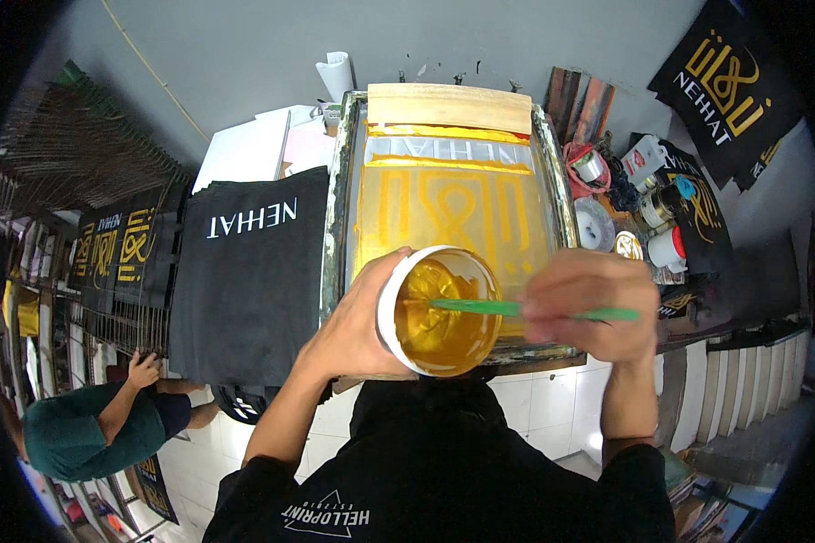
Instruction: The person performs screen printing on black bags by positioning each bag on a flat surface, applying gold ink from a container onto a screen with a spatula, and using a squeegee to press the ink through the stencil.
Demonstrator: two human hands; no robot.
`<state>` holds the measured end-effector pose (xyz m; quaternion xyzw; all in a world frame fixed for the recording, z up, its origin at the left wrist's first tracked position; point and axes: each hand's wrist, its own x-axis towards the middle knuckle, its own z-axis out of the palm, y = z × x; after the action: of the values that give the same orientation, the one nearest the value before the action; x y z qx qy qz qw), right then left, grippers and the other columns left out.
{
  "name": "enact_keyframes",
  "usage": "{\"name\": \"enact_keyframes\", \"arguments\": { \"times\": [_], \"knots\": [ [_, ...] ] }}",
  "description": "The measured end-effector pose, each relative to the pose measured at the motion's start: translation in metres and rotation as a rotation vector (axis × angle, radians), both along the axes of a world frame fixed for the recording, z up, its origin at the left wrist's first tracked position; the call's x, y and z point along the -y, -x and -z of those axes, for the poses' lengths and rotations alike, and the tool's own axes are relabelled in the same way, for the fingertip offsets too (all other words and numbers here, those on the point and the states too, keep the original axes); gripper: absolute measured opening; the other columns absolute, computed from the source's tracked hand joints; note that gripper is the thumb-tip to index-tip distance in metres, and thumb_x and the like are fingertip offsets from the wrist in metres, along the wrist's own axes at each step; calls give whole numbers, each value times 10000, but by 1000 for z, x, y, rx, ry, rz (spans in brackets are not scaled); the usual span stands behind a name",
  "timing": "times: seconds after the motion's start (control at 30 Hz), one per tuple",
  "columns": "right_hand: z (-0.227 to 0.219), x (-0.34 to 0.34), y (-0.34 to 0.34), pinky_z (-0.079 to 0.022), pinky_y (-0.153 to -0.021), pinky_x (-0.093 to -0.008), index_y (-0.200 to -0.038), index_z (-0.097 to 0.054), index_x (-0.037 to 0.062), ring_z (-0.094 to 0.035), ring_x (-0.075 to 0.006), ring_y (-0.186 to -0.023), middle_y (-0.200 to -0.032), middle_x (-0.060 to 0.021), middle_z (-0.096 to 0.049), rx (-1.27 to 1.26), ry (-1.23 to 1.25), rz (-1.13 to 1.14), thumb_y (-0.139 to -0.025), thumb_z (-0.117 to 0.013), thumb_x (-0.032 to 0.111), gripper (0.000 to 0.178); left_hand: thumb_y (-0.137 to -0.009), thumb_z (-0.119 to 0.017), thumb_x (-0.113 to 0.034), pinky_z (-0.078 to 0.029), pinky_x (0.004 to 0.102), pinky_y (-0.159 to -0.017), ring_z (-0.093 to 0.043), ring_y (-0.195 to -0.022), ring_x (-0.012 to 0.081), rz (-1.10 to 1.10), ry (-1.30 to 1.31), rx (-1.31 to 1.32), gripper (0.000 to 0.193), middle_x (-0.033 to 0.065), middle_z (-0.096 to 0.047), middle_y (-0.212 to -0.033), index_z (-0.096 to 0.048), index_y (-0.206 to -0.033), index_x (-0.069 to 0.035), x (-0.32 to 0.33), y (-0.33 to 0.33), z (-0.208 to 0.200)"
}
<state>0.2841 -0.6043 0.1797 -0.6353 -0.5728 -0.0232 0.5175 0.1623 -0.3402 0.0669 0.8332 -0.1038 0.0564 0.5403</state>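
My left hand (pixel 360 321) is wrapped round the side of a white tub (pixel 390 317), which is tilted so its gold ink (pixel 430 342) shows. A thin green stirring stick (pixel 480 308) dips into that ink, and my right hand (pixel 596 303) grips its outer part, fingers slightly blurred. Beyond the tub lies a screen-printing screen (pixel 426 240) with a gold-stained design and lettering. A wooden squeegee (pixel 449 107) rests across its far end, with gold ink along its lower edge and another gold band nearer me.
Black printed fabric pieces (pixel 254 290) lie left of the screen. Jars, bottles and a red-lidded white container (pixel 667 246) crowd the right. A person in a green shirt (pixel 77 430) stands at lower left beside drying racks (pixel 122 330). Printed black cloth (pixel 729 86) hangs at upper right.
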Motion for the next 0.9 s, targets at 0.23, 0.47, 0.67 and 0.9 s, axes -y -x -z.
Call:
{"name": "enact_keyframes", "arguments": {
  "times": [0.23, 0.47, 0.67, 0.9],
  "knots": [
    [-4, 5, 4, -579, -658, -358, -890, -777, 38, -738, -267, -812, -947, -122, -743, 203, 279, 27, -720, -855, 26, 187, -467, -1029, -363, -348, 571, -1203, -453, -1411, 419, 68, -203, 354, 1292, 216, -487, -1488, -365, -1545, -105, -26, -16, 10],
    [80, 16, 11, -611, -669, -354, -961, -697, -19, -722, -240, -775, -926, -122, -709, -993, 54, 299, -951, -717, 99, 120, -482, -1033, -305, -329, 587, -1197, -454, -1396, 453, -14, -239, 433, 1304, 246, -483, -1478, -326, -1553, -77, -31, -26, 29],
    [137, 22, 19, -617, -675, -385, -1041, -667, -9, -706, -202, -739, -919, -106, -697, -1457, -316, 381, -1004, -675, 151, 164, -491, -1036, -294, -332, 561, -1198, -437, -1404, 461, -90, -210, 396, 1340, 255, -458, -1494, -272, -1568, -66, -20, -38, 44],
    [144, 43, -12, -609, -687, -376, -1075, -649, 8, -697, -194, -715, -917, -99, -693, -1510, -475, 401, -1022, -651, 186, 186, -500, -1036, -265, -374, 438, -1184, -494, -1385, 327, -196, 64, 106, 1376, 220, -477, -1484, -208, -1564, 11, 5, -59, 59]
  ]
}}
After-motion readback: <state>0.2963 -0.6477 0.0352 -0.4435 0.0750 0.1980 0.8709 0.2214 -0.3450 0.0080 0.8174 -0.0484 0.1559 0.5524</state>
